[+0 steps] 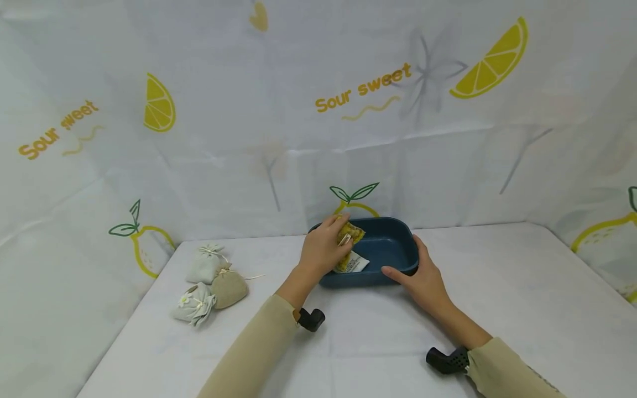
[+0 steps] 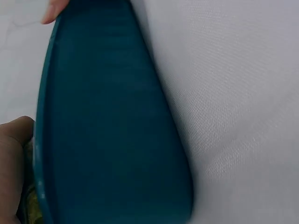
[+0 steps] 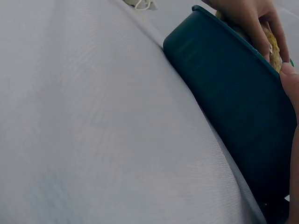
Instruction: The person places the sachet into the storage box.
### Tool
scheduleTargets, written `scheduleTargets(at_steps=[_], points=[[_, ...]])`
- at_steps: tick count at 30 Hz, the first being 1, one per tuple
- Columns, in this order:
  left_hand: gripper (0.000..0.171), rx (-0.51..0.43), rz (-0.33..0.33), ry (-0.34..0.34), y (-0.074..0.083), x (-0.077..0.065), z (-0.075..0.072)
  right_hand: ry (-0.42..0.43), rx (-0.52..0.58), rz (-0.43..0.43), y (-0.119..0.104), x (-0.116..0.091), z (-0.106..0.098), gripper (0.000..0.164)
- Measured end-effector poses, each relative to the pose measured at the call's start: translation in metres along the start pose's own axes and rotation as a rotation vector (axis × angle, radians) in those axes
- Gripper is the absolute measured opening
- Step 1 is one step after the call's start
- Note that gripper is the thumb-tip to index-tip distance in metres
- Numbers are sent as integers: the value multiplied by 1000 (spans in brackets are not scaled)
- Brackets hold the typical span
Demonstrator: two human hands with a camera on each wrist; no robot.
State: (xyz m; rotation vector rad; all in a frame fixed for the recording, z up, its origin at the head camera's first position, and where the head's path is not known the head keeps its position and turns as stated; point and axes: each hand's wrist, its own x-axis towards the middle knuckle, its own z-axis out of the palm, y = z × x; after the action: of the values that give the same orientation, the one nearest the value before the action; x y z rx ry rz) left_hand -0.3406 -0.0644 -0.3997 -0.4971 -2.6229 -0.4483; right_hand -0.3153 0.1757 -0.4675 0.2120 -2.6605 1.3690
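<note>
A dark blue rectangular tub stands at the back of the table. My left hand reaches over its left part and pinches a yellow patterned pouch. Below those fingers, inside the tub, lie more yellow fabric and a white printed label; whether they belong to the same pouch I cannot tell. With thumb at the near rim and fingers round the outer wall, my right hand grips the tub's right end. The left wrist view shows mostly the tub's side wall, with the left hand at the edge.
At the table's left lie a pale drawstring pouch, a tan one and a pale one with a small flower. A white cloth covers the table. Behind the tub rises a lemon-printed backdrop.
</note>
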Motion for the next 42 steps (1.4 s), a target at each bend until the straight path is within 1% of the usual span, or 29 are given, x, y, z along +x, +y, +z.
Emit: scheduleTargets(at_steps=[2,6,9,11,15,19,23,26,29,31,35,39,42], points=[[58,-11,-20,-14,0,3,3,2,0,-2,0,0,0,113],[58,-67,-58,-31,-1,9,12,1,-2,6,0,0,0,112],[57,-86,-77,-67,-1,13,19,4,-1,4,0,0,0,112],[57,-74,-80,-105,0,15,23,8,1,-2,1,1,1,111],[56,-20,-67,-182,2,18,29,12,9,-10,2,0,2,110],[57,-8,-96,-258,3,21,33,12,17,-19,2,0,2,109],[61,-1,-132,-361,3,24,38,15,6,-17,3,1,2,110],[60,4,-152,-420,2,25,41,15,8,-14,3,0,1,110],[56,11,-156,-468,2,24,44,13,16,-14,3,-1,0,110],[54,22,-146,-499,3,23,45,11,14,-14,4,-2,0,109],[55,44,-123,-527,4,20,47,12,7,-9,6,-4,-1,109],[56,54,-124,-522,5,19,45,12,10,-5,5,-4,-1,110],[60,84,-134,-506,4,19,42,11,11,-8,2,-2,0,109]])
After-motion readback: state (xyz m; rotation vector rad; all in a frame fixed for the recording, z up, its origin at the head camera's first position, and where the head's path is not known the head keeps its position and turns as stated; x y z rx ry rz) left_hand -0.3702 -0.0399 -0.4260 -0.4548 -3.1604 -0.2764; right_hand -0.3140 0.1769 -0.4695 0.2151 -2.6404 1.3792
